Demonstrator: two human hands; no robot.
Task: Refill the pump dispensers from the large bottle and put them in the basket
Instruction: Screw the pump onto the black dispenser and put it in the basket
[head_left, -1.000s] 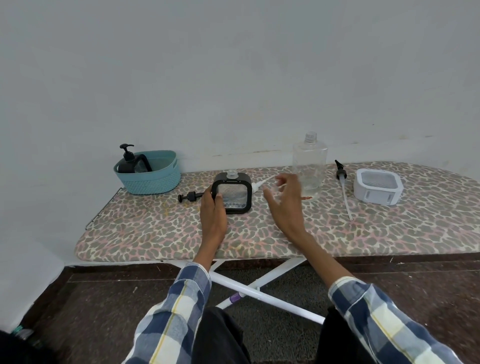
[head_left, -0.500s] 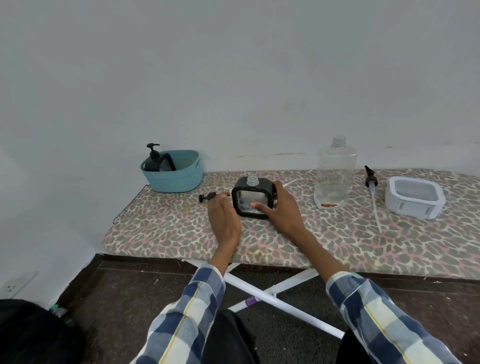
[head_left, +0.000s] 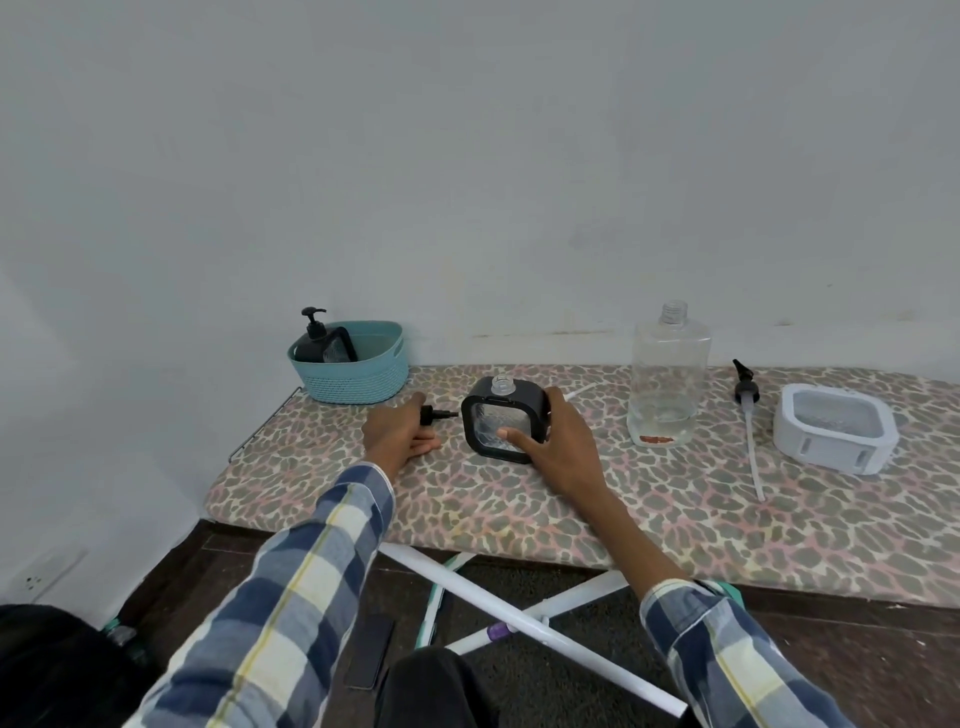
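A black square dispenser (head_left: 501, 415) stands uncapped on the ironing board (head_left: 675, 514). My right hand (head_left: 558, 441) grips its right side, thumb on the clear front. My left hand (head_left: 400, 434) lies just left of it, fingers curled over the head of a black pump (head_left: 436, 414). The pump's white tube (head_left: 581, 391) pokes out behind the dispenser. The large clear bottle (head_left: 670, 374), uncapped and nearly empty, stands to the right. A teal basket (head_left: 358, 371) at the back left holds a black pump dispenser (head_left: 317, 338).
A second pump with a long tube (head_left: 749, 415) lies right of the large bottle. A white square dispenser (head_left: 834, 431) lies flat at the far right. The wall runs close behind the board. White board legs (head_left: 519, 618) cross underneath.
My left hand has left the black dispenser and moved left onto the pump head. My right hand came from near the large bottle onto the dispenser's right side.
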